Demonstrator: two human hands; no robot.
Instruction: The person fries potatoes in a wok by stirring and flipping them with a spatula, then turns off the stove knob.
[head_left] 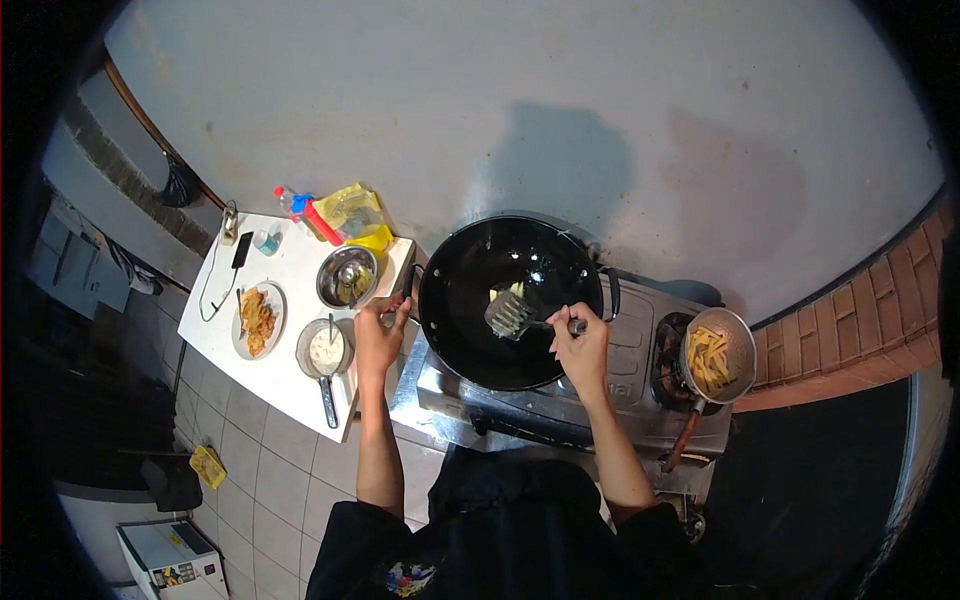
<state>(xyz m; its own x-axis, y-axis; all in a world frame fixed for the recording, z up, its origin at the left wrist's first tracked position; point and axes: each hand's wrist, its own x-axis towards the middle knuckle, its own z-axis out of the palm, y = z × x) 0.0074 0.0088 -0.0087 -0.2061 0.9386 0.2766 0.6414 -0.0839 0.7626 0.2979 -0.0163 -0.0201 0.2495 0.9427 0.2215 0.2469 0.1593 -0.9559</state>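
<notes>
A large black wok (pixel 455 335) sits on the left burner of a metal gas stove. My right hand (pixel 580 345) grips the handle of a slotted metal spatula (pixel 510 315), whose head is down inside the wok. Beside that head lie a few pale pieces of food (pixel 508 290), partly covered by it. At the wok's left side, my left hand (pixel 380 335) is closed at the loop handle (pixel 411 280), its fingers partly hiding the grip.
On the stove's right burner stands a saucepan (pixel 745 360) holding yellow strips. The white table (pixel 290 395) to the left carries a plate of fried food (pixel 257 325), a metal bowl (pixel 345 270), a small pan with white batter (pixel 325 348), a phone (pixel 242 250) and bottles.
</notes>
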